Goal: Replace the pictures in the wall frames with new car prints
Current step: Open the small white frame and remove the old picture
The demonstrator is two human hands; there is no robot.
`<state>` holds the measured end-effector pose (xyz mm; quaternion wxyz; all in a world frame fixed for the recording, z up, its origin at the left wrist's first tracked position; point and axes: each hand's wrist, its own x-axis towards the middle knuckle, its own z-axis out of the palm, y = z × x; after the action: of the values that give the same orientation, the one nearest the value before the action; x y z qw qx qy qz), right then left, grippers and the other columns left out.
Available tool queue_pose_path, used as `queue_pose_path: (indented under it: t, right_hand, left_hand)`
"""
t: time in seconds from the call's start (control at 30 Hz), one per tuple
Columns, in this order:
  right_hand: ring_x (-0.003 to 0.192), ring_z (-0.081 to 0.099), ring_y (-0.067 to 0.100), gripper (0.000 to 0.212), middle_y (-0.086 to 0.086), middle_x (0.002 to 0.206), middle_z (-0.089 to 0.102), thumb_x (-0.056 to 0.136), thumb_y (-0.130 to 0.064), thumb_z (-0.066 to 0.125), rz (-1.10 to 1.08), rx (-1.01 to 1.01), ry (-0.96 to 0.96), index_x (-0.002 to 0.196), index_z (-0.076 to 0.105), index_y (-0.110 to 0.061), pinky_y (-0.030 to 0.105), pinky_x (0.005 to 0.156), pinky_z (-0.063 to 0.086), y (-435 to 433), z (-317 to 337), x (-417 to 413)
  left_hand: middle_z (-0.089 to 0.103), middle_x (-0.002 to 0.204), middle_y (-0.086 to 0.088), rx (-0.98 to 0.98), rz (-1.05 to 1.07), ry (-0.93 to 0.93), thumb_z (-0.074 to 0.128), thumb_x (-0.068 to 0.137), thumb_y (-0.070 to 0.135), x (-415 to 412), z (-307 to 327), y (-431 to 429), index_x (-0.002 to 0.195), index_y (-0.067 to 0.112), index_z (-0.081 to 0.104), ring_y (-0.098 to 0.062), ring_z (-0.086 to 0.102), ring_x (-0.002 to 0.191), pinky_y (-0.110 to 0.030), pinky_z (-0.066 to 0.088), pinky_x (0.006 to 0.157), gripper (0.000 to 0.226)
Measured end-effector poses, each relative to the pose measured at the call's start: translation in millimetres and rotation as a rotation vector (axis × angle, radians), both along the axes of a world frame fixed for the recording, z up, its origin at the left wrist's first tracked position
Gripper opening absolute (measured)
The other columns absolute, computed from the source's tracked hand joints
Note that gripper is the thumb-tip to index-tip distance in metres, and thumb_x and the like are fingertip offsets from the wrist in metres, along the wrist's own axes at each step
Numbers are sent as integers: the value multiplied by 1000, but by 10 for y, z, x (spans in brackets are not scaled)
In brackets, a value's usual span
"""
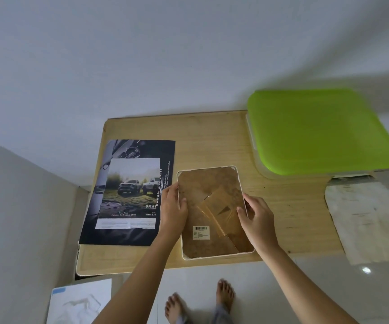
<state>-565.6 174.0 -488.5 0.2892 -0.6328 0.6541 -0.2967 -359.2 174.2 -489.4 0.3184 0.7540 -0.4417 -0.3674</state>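
A white picture frame [239, 181] lies face down on the low wooden table [282, 206], its brown backing board [202, 183] up, with a fold-out stand and a barcode label [201, 232] on it. My left hand [173, 206] grips the frame's left edge, thumb on the backing. My right hand [255, 216] holds the right edge, fingertips curled onto the backing. To the left lies a car print [130, 188] showing two off-road vehicles, on top of a larger dark brochure sheet [118, 235].
A clear plastic box with a lime-green lid [319, 132] stands at the table's back right. A pale crumpled sheet [371, 218] hangs off the right end. A white paper [78, 302] lies on the floor at bottom left. My bare feet [200, 302] stand by the table's front edge.
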Motion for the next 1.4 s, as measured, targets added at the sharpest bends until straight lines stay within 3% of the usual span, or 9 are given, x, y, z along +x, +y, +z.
queue_pose_path:
  t: [0.1, 0.17, 0.27, 0.43, 0.6, 0.9, 1.13, 1.4]
  right_hand:
    - [99, 49, 6, 41, 4, 110, 56, 85, -7, 62, -4, 24, -27, 125, 56, -6, 15, 93, 37, -206, 54, 64]
    - [99, 46, 5, 42, 3, 113, 52, 87, -10, 60, 18, 57, -37, 129, 53, -8, 8, 89, 32, -392, 77, 128]
    - [98, 46, 10, 46, 3, 114, 46, 89, -13, 59, 56, 114, -30, 134, 48, -11, 2, 83, 27, -615, 68, 200]
    - [117, 42, 17, 52, 4, 124, 44, 87, -18, 62, 41, 166, -37, 136, 45, -11, 16, 94, 28, -683, 2, 258]
    - [115, 38, 14, 61, 2, 127, 38, 73, -24, 77, 14, 244, -88, 126, 47, -18, 19, 92, 29, -737, 25, 291]
    - [118, 39, 18, 63, 6, 127, 35, 65, -12, 82, -44, 316, -162, 117, 46, -14, 18, 93, 28, -769, 4, 318]
    - [112, 44, 19, 62, -1, 116, 32, 61, -9, 84, -73, 332, -233, 109, 45, -17, 22, 94, 35, -773, 7, 312]
    - [112, 43, 21, 64, -1, 115, 37, 59, -17, 86, -67, 264, -142, 111, 50, -16, 27, 94, 39, -726, 37, 296]
  left_hand:
    - [39, 128, -3, 6, -28, -15, 54, 92, 20, 26, -1, -89, 137, 14, 38, -17, 45, 118, -38, 40, 104, 49]
    - [37, 126, -3, 16, -40, -15, 56, 91, 23, 37, 9, -154, 138, 16, 36, -17, 42, 118, -36, 38, 105, 52]
    - [33, 125, -2, 30, -57, 3, 58, 89, 25, 59, 18, -224, 139, 19, 36, -18, 41, 119, -35, 38, 105, 54]
    - [32, 124, -2, 64, -61, 39, 67, 82, 27, 95, 3, -306, 137, 23, 37, -21, 39, 120, -39, 39, 104, 62]
    - [30, 116, 4, 118, -17, 119, 80, 67, 25, 114, -78, -364, 124, 36, 40, -24, 38, 120, -47, 40, 103, 70]
    - [31, 119, 3, 142, 32, 198, 80, 63, 9, 106, -105, -407, 112, 37, 37, -23, 36, 121, -47, 39, 103, 71]
    - [32, 123, 0, 139, 40, 304, 80, 63, 2, 123, -64, -389, 116, 30, 39, -21, 39, 118, -43, 44, 101, 72]
    - [28, 124, 5, 41, -38, 226, 77, 73, 17, 103, -84, -209, 127, 35, 36, -20, 37, 124, -46, 43, 102, 70]
